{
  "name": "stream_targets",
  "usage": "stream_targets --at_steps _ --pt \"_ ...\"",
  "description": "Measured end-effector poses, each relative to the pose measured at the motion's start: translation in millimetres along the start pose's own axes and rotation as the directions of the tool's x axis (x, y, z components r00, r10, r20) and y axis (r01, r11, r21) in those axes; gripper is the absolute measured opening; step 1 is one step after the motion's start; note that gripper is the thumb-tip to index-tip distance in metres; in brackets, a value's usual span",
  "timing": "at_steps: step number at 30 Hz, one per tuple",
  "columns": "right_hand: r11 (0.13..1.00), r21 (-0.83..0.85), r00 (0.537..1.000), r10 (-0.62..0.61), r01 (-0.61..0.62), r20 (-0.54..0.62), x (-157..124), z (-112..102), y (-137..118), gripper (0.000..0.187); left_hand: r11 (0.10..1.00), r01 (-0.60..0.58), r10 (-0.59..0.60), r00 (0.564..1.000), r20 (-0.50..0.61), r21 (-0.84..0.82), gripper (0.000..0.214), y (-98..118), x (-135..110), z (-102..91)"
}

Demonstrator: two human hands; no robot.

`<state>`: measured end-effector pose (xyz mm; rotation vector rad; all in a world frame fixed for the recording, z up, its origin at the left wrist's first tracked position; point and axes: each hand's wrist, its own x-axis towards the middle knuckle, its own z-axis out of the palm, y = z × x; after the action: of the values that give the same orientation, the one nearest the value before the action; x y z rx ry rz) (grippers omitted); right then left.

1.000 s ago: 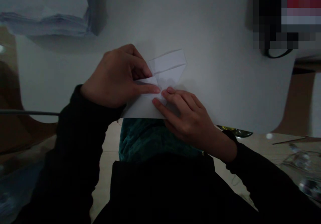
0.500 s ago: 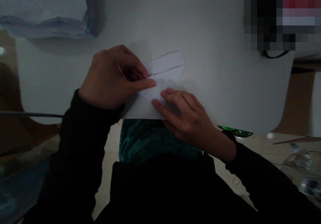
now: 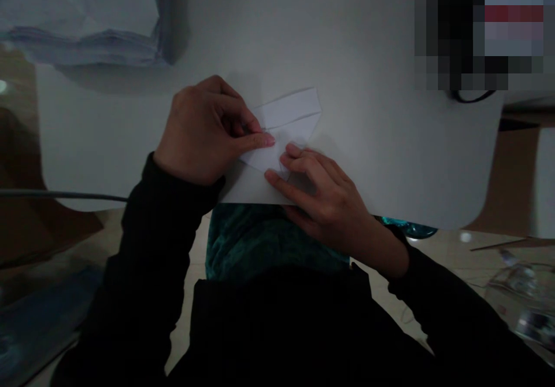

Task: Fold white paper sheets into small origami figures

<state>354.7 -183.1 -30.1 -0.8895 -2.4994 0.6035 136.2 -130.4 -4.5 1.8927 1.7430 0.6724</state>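
A small folded piece of white paper [image 3: 295, 106] lies near the front edge of the white table [image 3: 390, 144]. Crease lines and a folded strip show along its far side. My left hand [image 3: 208, 129] pinches the paper's left part, thumb on top and fingers curled behind it. From the near right, my right hand [image 3: 323, 193] grips the paper's lower corner between thumb and fingertips. Part of the paper is hidden under both hands.
A stack of pale folded sheets [image 3: 87, 45] sits at the table's far left. A dark looped cord [image 3: 474, 98] lies at the far right beside a blurred-out patch. Left of my sleeve runs a grey cable [image 3: 65, 194]. Cardboard [image 3: 505, 173] stands beyond the right edge.
My left hand has shifted slightly right along the paper, its thumb further over the fold. The right hand's fingertips have slid a little. The view has moved slightly.
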Motion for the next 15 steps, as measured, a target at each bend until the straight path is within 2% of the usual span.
stream_targets --at_steps 4,9,12,15 --pt "1.0 0.013 1.0 0.003 -0.003 0.002 0.6 -0.5 0.2 0.045 0.999 0.023 -0.024 0.999 0.026 0.041 0.023 2.6 2.7 -0.7" --pt "1.0 0.005 1.0 -0.009 0.009 0.022 -0.1 -1.4 0.4 0.046 0.996 0.061 -0.07 0.986 0.15 0.065 0.024 6.6 11.3 -5.5" --pt "0.999 -0.003 0.999 -0.035 0.036 0.039 -0.9 -2.5 1.2 0.049 0.987 0.076 -0.107 0.968 0.227 0.141 0.024 8.8 20.4 -6.1" --pt "0.997 -0.002 0.997 -0.072 0.072 0.033 0.6 -5.3 4.9 0.053 0.978 0.065 -0.111 0.966 0.236 0.196 0.025 10.1 29.5 -4.3"
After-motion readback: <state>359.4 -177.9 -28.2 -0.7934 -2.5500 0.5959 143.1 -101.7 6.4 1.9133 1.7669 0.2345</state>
